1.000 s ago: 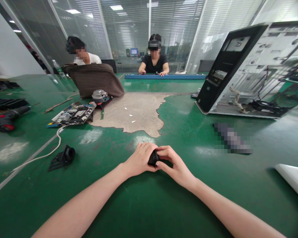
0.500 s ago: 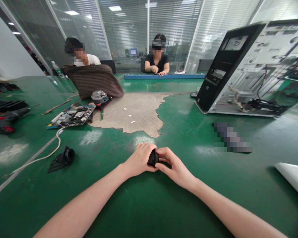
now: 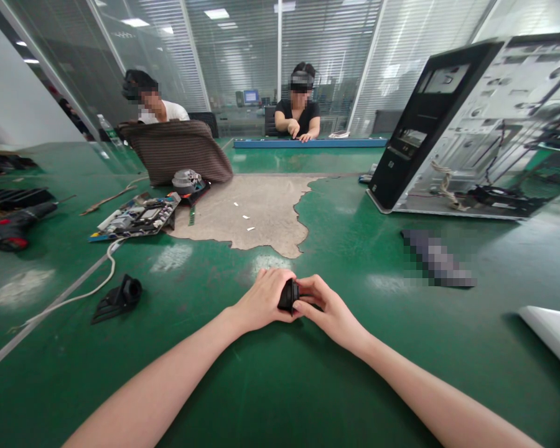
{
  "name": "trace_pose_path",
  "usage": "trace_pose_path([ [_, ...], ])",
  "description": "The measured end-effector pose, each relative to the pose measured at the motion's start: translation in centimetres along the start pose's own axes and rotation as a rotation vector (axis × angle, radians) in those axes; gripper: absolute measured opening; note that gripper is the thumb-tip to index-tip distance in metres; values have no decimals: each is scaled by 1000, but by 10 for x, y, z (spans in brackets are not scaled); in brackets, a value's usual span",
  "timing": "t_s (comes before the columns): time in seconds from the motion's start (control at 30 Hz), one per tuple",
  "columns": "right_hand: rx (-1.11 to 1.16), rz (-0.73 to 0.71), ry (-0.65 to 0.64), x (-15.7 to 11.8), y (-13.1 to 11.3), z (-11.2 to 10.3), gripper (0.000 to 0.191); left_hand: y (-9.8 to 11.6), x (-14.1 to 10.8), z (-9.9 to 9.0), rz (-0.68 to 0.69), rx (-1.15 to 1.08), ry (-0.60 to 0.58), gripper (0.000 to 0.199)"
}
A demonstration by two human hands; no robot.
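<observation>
A small black part (image 3: 288,296) is held between my two hands above the green table (image 3: 242,386). My left hand (image 3: 264,298) wraps round its left side, with the back of the hand facing up. From the right, the fingertips and thumb of my right hand (image 3: 329,311) pinch the part's right edge. The palm side of my left hand and the underside of the part are hidden. Left of my hands, a black plastic piece with a round opening (image 3: 122,297) lies on the table.
A circuit board (image 3: 142,216), a brown cloth-like cover (image 3: 180,149) and a power tool (image 3: 14,230) are to the left. An open computer case (image 3: 466,137) stands at the right, near a blurred dark object (image 3: 436,258) and a white object (image 3: 553,333). Two people sit across the table.
My right thumb and fingers have shifted slightly on the black part, while my left hand has stayed nearly still. The person across the table has raised one hand a little.
</observation>
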State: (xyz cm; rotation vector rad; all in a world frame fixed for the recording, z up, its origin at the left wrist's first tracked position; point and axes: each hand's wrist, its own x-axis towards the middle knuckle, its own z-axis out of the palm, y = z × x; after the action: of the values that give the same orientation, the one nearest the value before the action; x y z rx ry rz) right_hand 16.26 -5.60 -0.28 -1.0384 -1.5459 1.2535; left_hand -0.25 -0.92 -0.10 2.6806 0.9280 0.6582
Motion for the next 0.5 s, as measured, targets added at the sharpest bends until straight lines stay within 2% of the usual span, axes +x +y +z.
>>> trace_pose_path([
  [0.13, -2, -38, -5, -2, 0, -1, 27, 0, 0, 0, 6, 6, -19, 51],
  [0.33, 5, -20, 58, 2, 1, 1, 15, 0, 0, 0, 13, 16, -4, 50],
  [0.5, 32, 63, 46, 4, 2, 1, 24, 1, 0, 0, 13, 20, -5, 48],
])
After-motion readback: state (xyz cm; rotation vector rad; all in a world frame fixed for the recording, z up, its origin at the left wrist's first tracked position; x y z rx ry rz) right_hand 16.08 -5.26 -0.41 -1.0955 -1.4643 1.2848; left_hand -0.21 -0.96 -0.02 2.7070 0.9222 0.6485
